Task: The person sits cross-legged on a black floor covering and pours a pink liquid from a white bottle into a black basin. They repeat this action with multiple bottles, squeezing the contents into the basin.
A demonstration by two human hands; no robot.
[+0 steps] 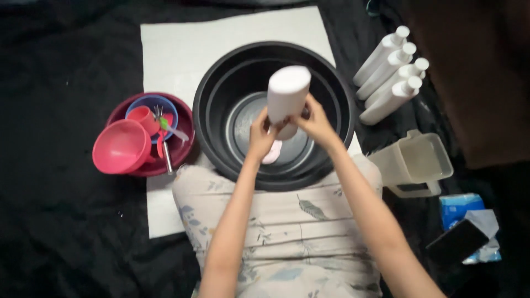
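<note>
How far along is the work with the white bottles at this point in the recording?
Done: nothing visibly. The large black basin shows only a pale pink patch near the bottle's mouth; whether it is liquid or a cap is unclear. In hand: both the left hand and right hand hold an upturned white bottle over the basin. Left: four capped white bottles lie untouched at the right; the pink funnel sits unused.

A home floor: black cloth [66, 221], household basin [210, 94], plastic bowls [182, 149] and funnel [118, 149].

bottle [287, 91] over basin [210, 83], funnel [121, 147] left, four bottles [389, 74] right
</note>
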